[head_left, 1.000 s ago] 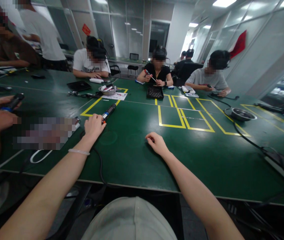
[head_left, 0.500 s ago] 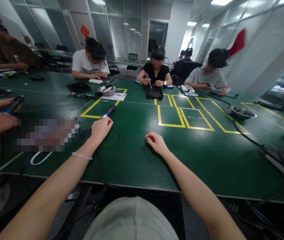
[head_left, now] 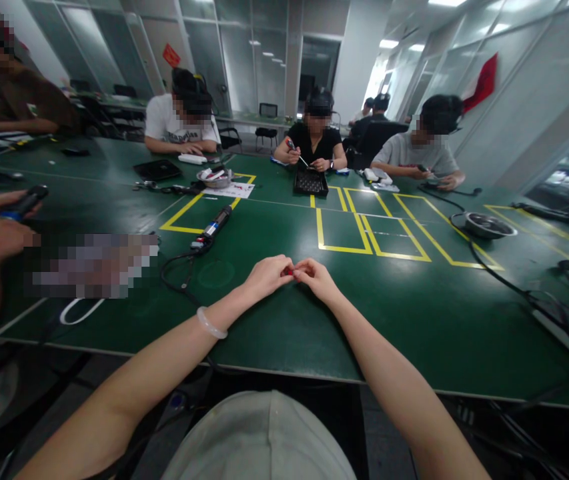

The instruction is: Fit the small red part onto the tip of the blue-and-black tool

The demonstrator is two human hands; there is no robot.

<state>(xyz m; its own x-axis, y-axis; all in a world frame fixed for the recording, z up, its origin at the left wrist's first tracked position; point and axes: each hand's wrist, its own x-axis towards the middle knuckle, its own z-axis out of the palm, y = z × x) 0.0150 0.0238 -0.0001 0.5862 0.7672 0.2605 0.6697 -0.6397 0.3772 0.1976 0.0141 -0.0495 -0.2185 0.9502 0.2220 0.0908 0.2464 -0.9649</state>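
Note:
My left hand (head_left: 269, 277), with a pale bangle (head_left: 211, 324) at its wrist, is closed with a small red piece (head_left: 289, 272) at its fingertips. Fingers curled, my right hand (head_left: 317, 279) meets it over the green table; the fingers hide whether it holds something too. Left of my hands lies a dark corded tool with a blue band (head_left: 211, 230), like an electric screwdriver, its cable curving toward the table's near edge.
Yellow tape outlines (head_left: 344, 250) mark the green table (head_left: 284, 340). A metal bowl (head_left: 489, 227) and cables stand at the right. At the left, another person's hand holds a dark tool (head_left: 29, 200). Across the table a person works over a black tray (head_left: 310, 183).
My left hand has moved right, away from beside the corded tool, bringing the red piece to my right hand. The right hand stays almost in place.

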